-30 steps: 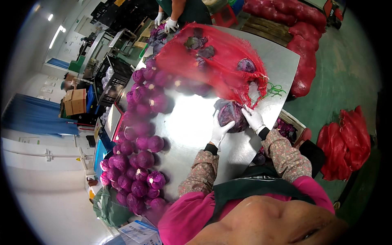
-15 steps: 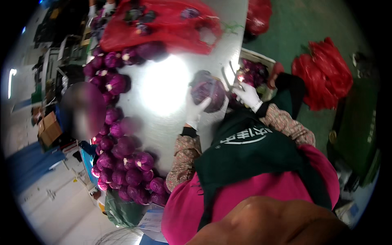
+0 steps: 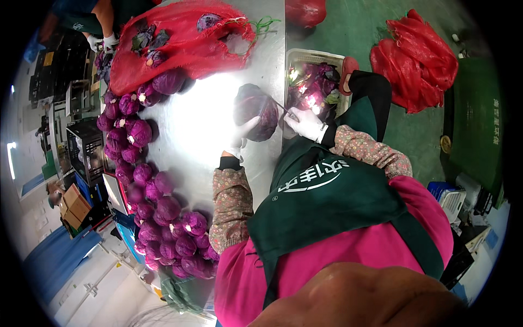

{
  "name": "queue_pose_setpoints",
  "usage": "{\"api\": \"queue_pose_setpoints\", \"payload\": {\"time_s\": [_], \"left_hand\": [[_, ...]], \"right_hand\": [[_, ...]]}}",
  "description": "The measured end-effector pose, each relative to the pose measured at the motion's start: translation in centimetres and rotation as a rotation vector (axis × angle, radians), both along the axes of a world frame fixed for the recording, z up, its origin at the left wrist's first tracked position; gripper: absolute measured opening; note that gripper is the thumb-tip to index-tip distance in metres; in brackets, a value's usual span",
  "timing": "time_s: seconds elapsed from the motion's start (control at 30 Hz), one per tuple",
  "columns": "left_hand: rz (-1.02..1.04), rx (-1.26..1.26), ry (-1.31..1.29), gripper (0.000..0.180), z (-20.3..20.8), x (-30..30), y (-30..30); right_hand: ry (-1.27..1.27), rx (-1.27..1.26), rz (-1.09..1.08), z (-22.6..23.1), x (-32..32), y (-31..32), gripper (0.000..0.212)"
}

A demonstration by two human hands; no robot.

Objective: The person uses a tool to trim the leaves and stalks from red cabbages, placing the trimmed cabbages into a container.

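Observation:
A large red cabbage rests at the metal table's near right edge. My left hand, in a white glove, grips its lower left side with the thumb lying across it. In my right hand, also gloved in white, is a knife; its thin dark blade points up and left to the cabbage's right side. Whether the blade cuts into the leaves cannot be made out. Below the knife hand's far side, a pale plastic crate holds loose purple leaves and trimmings.
Several smaller red cabbages line the table's left side. A red mesh bag with a few cabbages lies at the far end, near a co-worker's gloved hands. More red bags sit on the green floor at right.
The knife has come from beside the cabbage, on its right, to the cabbage's right side. My left hand still holds the cabbage. The whole view has shifted.

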State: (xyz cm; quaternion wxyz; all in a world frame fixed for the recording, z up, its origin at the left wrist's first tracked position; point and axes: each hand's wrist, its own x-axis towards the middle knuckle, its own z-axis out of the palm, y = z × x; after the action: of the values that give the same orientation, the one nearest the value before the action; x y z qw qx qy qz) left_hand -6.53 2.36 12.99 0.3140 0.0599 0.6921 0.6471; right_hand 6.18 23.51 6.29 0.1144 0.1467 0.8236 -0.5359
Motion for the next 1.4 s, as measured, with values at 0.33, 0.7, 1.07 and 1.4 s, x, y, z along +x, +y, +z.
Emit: {"api": "queue_pose_setpoints", "payload": {"time_s": [0.33, 0.7, 1.07, 1.4], "left_hand": [[0.027, 0.015, -0.033, 0.076, 0.1, -1.2, 0.2], [-0.123, -0.004, -0.155, 0.07, -1.6, -4.9, -0.7], [-0.036, 0.042, -0.263, 0.065, -3.0, -6.6, -1.2], [0.03, 0.121, -0.158, 0.074, -4.5, -2.9, -2.2]], "right_hand": [[0.007, 0.19, 0.051, -1.6, -1.8, -1.5, 0.041], [-0.02, 0.387, 0.129, -2.5, -5.4, -1.9, 0.03], [-0.227, 0.452, 0.255, -4.9, -8.1, -1.7, 0.035], [0.0, 0.237, 0.109, -4.2, -6.1, 0.3, 0.07]]}}
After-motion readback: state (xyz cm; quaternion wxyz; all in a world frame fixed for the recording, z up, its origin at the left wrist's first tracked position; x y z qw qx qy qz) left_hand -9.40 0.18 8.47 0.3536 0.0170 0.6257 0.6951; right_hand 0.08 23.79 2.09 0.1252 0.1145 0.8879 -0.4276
